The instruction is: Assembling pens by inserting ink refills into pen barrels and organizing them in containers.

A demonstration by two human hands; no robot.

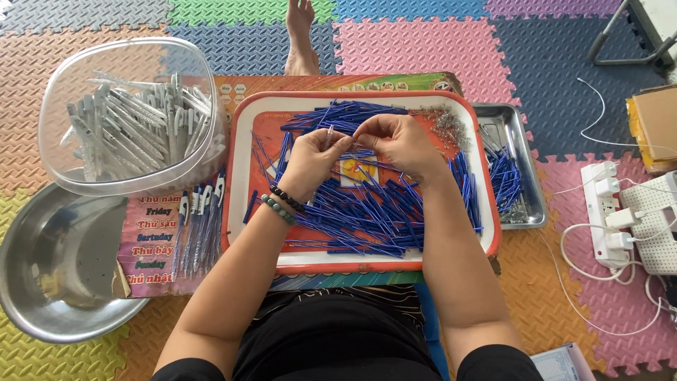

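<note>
Left hand [310,159] pinches a thin clear pen tube [328,135] upright between thumb and fingertips, above the middle of the red-rimmed tray [367,267], toward its far edge. Right hand [398,141] meets it fingertip to fingertip, fingers curled shut on the tube's top; what else they grip cannot be told. Tube is short, pale, see-through. Blue pen refills [381,212] heap across the tray under both hands. Small metal springs [448,123] sit at the tray's far right corner.

Pink printed sheet [151,240] left of red tray [240,212]
</note>
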